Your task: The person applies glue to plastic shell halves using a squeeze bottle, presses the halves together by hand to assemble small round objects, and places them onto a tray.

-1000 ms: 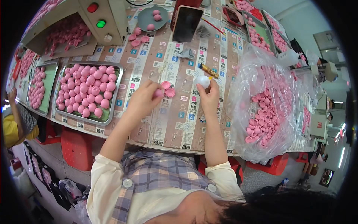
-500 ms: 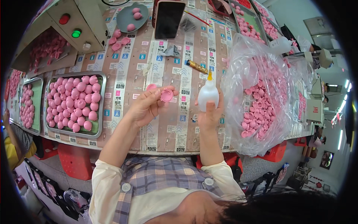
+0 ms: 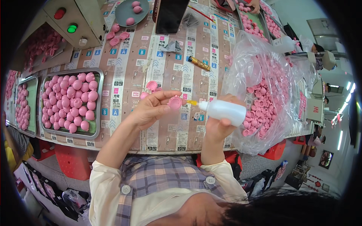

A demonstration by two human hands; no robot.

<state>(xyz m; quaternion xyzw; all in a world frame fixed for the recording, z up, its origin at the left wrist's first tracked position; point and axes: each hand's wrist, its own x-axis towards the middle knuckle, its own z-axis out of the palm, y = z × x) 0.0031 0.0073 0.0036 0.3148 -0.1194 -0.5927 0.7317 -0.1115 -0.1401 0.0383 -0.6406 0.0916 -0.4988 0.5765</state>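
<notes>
In my left hand (image 3: 151, 111), a small round pink half-shell (image 3: 175, 103) is pinched between the fingertips, its hollow side showing. My right hand (image 3: 220, 126) is wrapped around a white squeeze bottle (image 3: 228, 112), which lies nearly level. The bottle's yellow nozzle (image 3: 191, 102) points left, close to the half-shell's rim; whether it touches I cannot tell. Just beyond my left hand, another open pink shell (image 3: 152, 85) and a rounded pink piece (image 3: 144, 95) lie on the table.
A metal tray (image 3: 98, 126) of pink balls stands left, below a control box (image 3: 81, 22). At right lies a clear plastic bag (image 3: 235, 83) of pink half-shells. Farther off are a phone (image 3: 171, 17), a grey plate (image 3: 120, 15), a marker-like tube (image 3: 199, 63) and another person's hand (image 3: 254, 5).
My right hand has tipped the bottle from upright to nearly level, nozzle toward the half-shell. My left hand has shifted slightly right. Another person's hand has appeared at the far right tray.
</notes>
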